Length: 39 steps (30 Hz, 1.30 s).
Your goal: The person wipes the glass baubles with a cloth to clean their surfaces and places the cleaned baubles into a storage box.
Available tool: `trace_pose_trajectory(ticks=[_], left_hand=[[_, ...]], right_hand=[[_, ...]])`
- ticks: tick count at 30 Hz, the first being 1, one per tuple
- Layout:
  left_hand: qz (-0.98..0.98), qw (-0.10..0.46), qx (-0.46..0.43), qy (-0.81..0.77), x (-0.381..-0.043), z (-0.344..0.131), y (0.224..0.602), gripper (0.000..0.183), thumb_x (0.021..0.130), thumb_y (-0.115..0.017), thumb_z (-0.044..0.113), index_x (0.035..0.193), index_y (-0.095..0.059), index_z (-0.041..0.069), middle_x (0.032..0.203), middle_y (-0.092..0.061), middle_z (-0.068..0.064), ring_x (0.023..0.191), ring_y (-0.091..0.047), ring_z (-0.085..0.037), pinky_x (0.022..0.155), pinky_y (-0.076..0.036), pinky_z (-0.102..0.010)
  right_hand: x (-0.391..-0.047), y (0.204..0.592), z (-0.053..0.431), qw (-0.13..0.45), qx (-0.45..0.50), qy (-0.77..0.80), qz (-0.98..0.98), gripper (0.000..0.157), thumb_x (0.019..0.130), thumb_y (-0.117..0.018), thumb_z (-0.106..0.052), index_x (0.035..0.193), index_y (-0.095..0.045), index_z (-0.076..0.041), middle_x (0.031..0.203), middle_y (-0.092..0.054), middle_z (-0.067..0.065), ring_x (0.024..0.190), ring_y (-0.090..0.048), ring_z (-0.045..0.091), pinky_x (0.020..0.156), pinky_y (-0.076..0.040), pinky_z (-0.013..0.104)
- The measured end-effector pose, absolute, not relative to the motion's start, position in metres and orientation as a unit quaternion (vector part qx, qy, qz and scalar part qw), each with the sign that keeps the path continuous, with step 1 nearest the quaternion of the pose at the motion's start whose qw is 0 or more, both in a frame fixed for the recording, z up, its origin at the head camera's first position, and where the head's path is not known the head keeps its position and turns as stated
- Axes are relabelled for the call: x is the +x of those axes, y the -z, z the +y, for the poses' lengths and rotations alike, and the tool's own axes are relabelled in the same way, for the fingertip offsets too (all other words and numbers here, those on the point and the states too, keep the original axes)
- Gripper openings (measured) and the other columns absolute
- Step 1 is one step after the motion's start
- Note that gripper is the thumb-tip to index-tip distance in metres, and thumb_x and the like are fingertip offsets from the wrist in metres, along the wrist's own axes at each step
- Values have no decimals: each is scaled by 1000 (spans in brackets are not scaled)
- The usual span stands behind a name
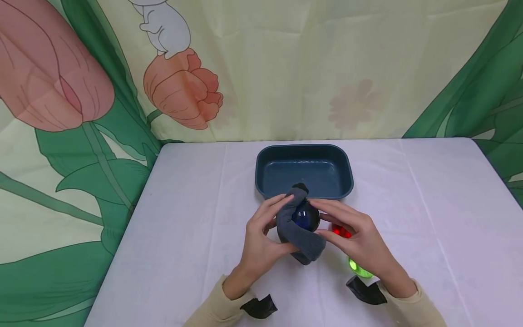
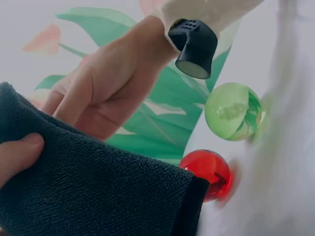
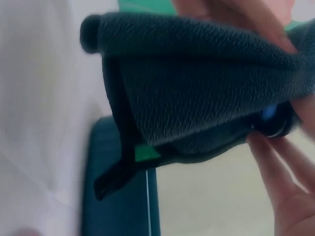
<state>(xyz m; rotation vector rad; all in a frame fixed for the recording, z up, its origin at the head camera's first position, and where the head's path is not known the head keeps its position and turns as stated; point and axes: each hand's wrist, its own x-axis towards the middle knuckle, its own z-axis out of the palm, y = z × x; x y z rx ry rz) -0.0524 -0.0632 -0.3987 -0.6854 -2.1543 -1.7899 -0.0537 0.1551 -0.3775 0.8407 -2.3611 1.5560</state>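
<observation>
Gripping the grey cloth [image 1: 289, 220] with the curled left hand [image 1: 257, 234], pinching the dark blue ball [image 1: 306, 218] with the right hand [image 1: 367, 240], probably to stop so smooth a surface slipping. Held at 6 o'clock from the tray [image 1: 302, 146], with red ball [image 1: 341, 231] and green ball [image 1: 360, 269] towards 4 o'clock, perhaps for elbow room. Lengthwise, running 11 to 5 o'clock as cloth; round, without long axis, as ball
</observation>
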Motion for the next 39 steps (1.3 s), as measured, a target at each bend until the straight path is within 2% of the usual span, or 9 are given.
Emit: trace_pose_trajectory(ticks=[4, 6, 9, 11, 18, 26, 30, 33, 39], left_hand=[[-730, 141, -240, 624, -52, -63, 399, 76, 65, -90, -2, 134, -60, 6, 131, -60, -13, 117, -61, -26, 85, -61, -35], [-725, 140, -239, 631, -52, -63, 399, 76, 64, -91, -3, 133, -60, 5, 130, -60, -13, 116, -61, -26, 83, -61, -35], [-717, 127, -234, 645, -51, -63, 398, 76, 64, -90, -3, 134, -59, 5, 131, -60, -13, 117, -60, -26, 82, -61, -35], [-714, 119, -229, 650, -50, -63, 398, 76, 65, -89, -3, 134, -59, 5, 131, -60, -12, 117, -60, -25, 82, -61, -35], [-712, 106, -238, 652, -51, -62, 398, 75, 68, -87, -3, 136, -58, 6, 133, -59, -12, 120, -58, -25, 84, -61, -36], [-704, 73, -288, 645, -56, -66, 400, 81, 71, -84, -5, 143, -49, 5, 141, -52, -14, 125, -55, -27, 87, -60, -36], [-704, 64, -307, 637, -59, -67, 402, 85, 70, -86, -6, 145, -46, 5, 146, -50, -15, 130, -53, -28, 89, -59, -36], [-708, 72, -306, 632, -60, -67, 404, 86, 68, -87, -6, 143, -48, 5, 145, -53, -15, 128, -55, -28, 87, -60, -36], [-718, 113, -291, 623, -61, -70, 406, 84, 63, -90, -5, 138, -54, 4, 138, -59, -17, 123, -60, -27, 84, -61, -35]], right_hand=[[-53, 376, 158, 111, 312, -494, -804, 72, 69, -83, 10, 135, -61, -8, 132, -64, 10, 109, -62, 6, 86, -54, 13], [-53, 376, 160, 120, 333, -480, -803, 59, 79, -81, -4, 135, -61, -8, 137, -61, 10, 112, -61, 7, 84, -54, 11], [-52, 376, 160, 148, 364, -456, -799, 45, 94, -66, -27, 134, -62, -6, 141, -56, 13, 110, -58, 8, 77, -53, 9], [-53, 377, 158, 178, 383, -436, -795, 47, 99, -54, -38, 131, -64, -5, 139, -57, 14, 115, -57, 12, 83, -52, 8], [-56, 376, 153, 225, 419, -415, -775, 43, 104, -50, -33, 125, -67, -1, 130, -62, 16, 126, -54, 17, 103, -44, 15], [-54, 379, 155, 167, 379, -439, -798, 52, 98, -56, -38, 136, -59, -3, 134, -60, 14, 111, -56, 11, 82, -51, 7], [-53, 382, 155, 136, 334, -482, -799, 57, 85, -77, -13, 138, -58, -4, 131, -63, 14, 108, -61, 4, 84, -53, 11], [-53, 385, 155, 121, 316, -498, -799, 68, 74, -80, 5, 138, -58, -5, 132, -63, 15, 116, -61, 4, 88, -54, 15], [-53, 385, 155, 72, 314, -467, -823, 69, 84, -73, 4, 147, -48, -12, 141, -56, 9, 114, -57, 6, 94, -50, 12]])
